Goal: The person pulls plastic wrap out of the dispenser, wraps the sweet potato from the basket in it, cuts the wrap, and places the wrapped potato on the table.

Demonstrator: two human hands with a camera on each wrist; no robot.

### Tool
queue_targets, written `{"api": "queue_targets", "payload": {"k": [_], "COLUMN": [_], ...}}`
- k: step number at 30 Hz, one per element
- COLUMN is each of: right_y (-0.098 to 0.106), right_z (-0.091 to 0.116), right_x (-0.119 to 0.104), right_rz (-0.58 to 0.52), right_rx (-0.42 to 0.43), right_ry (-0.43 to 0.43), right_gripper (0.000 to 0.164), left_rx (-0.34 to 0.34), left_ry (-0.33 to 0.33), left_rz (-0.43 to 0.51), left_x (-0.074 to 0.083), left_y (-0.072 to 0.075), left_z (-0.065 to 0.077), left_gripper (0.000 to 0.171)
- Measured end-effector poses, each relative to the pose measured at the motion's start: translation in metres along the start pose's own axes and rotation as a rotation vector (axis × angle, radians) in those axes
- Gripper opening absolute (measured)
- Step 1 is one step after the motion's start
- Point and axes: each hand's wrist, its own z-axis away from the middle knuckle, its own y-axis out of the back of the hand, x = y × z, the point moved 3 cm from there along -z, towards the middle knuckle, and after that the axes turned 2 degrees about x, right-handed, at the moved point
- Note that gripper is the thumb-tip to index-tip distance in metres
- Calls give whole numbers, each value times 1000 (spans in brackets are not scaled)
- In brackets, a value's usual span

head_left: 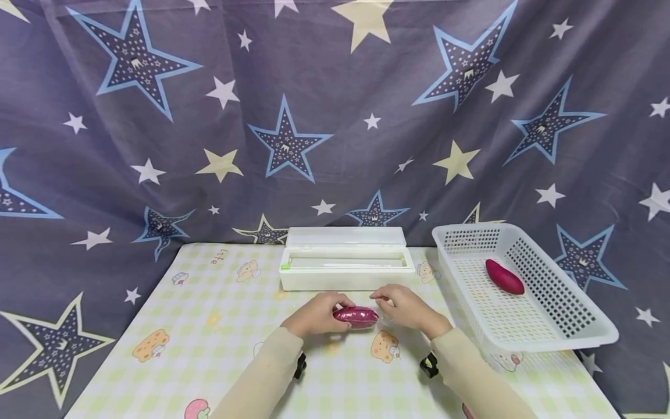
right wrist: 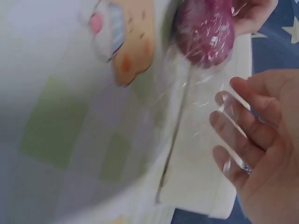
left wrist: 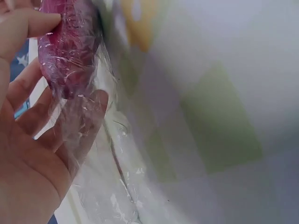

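A purple-red sweet potato wrapped in clear plastic film lies on the table in front of the white box. My left hand holds it at its left end. In the left wrist view the thumb lies on the sweet potato, and loose film hangs past that end across the fingers. At the other end, my right hand is beside the sweet potato. The right wrist view shows its fingers spread and slightly bent, with loose clear film around the potato's end close by.
Behind the hands stands a long white cling film box with its lid raised. On the right, a white perforated basket holds another sweet potato. A checked cloth covers the table; a starry curtain hangs behind.
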Motion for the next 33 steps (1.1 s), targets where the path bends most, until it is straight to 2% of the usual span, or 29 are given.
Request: {"api": "queue_targets", "payload": {"k": [2, 8, 13, 20, 22, 26, 29, 33], "right_y": [-2, -14, -22, -24, -24, -24, -23, -23], "right_z": [-2, -6, -7, -10, -10, -11, -11, -11], "right_x": [-5, -15, -12, -8, -8, -6, -5, -4], "right_rz": [-13, -102, -91, -96, -93, -104, -112, -119], "right_rx": [6, -85, -78, -96, -110, -138, -148, -163], "right_ry": [23, 76, 55, 24, 30, 32, 35, 33], "right_gripper": [23, 36, 43, 36, 35, 33, 33, 33], "left_rx": [-13, -40, -52, -39, -41, -48, -54, -70], "left_ry": [13, 63, 98, 146, 151, 115, 87, 86], "left_rz": [27, 73, 99, 115, 116, 101, 75, 54], "left_x": [0, -3, -9, -20, -22, -20, -23, -27], "left_y": [1, 3, 3, 1, 2, 7, 9, 9], "left_z": [-1, 0, 1, 2, 3, 6, 8, 9], "left_gripper": [38, 34, 38, 31, 29, 28, 33, 43]}}
